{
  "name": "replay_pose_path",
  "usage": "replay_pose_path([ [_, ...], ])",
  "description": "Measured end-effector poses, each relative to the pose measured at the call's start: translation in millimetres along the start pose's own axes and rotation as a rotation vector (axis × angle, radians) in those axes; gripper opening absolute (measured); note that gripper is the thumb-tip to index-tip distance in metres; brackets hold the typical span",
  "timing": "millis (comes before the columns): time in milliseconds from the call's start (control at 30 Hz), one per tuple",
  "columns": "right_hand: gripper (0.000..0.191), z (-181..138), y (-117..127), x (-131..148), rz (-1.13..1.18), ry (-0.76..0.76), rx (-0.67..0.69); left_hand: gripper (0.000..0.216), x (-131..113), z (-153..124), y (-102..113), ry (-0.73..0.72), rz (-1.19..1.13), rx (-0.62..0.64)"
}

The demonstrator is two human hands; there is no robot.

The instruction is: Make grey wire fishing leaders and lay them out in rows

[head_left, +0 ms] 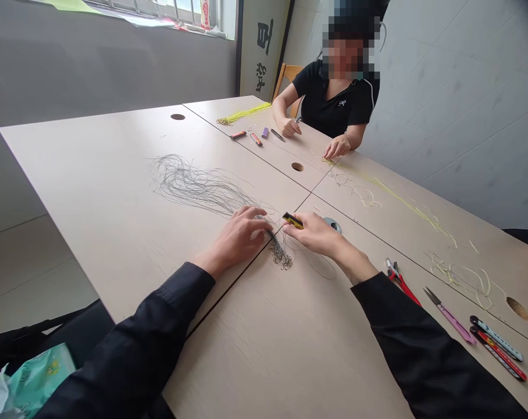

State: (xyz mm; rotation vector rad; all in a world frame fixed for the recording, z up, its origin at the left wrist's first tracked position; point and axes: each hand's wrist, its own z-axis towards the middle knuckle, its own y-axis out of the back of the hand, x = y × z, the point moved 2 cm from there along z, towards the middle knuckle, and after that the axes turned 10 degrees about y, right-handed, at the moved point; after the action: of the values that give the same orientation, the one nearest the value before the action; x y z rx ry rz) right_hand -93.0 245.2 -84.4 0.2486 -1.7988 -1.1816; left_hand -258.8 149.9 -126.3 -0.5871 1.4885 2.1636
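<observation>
A bundle of thin grey strings (194,185) fans out across the beige table (116,192), gathered to a knotted end with small metal hooks (281,255) between my hands. My left hand (240,234) lies on the gathered part of the bundle, fingers curled down and pressing it. My right hand (314,234) is closed in a pinch on a small yellow and black lighter (292,220), just right of the bundle's neck.
Red-handled pliers (401,281), pink scissors (449,315) and utility knives (499,344) lie at right, near yellow thread scraps (460,273). Across the table a person in a black shirt (338,102) handles yellow thread beside lighters (246,137). A green packet (32,378) sits at lower left.
</observation>
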Motion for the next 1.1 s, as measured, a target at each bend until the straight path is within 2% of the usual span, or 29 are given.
replay_pose_path([
  [200,0.037,-12.6,3.6,-8.3,0.212,0.006,-0.114,0.048,6.6,2.3,-4.3,0.099,0.084,0.029],
  [300,0.039,-20.6,4.9,-11.9,0.245,-0.03,-0.151,0.043,8.4,1.3,-8.0,0.1,0.133,0.056],
  [500,0.025,-34.8,8.2,-11.9,0.319,-0.085,-0.165,0.036,7.7,1.6,-7.2,0.097,0.118,0.025],
  [733,0.032,-53.8,14.7,-1.5,0.527,-0.169,-0.307,0.035,9.4,1.9,-7.3,0.08,0.112,0.02],
  [900,0.037,-89.1,25.4,5.0,0.667,-0.186,-0.465,0.036,8.8,1.4,-6.1,0.086,0.119,0.032],
  [1100,0.033,-158.9,47.9,2.5,0.682,-0.239,-0.779,0.037,6.7,2.3,-4.9,0.085,0.134,0.029],
])
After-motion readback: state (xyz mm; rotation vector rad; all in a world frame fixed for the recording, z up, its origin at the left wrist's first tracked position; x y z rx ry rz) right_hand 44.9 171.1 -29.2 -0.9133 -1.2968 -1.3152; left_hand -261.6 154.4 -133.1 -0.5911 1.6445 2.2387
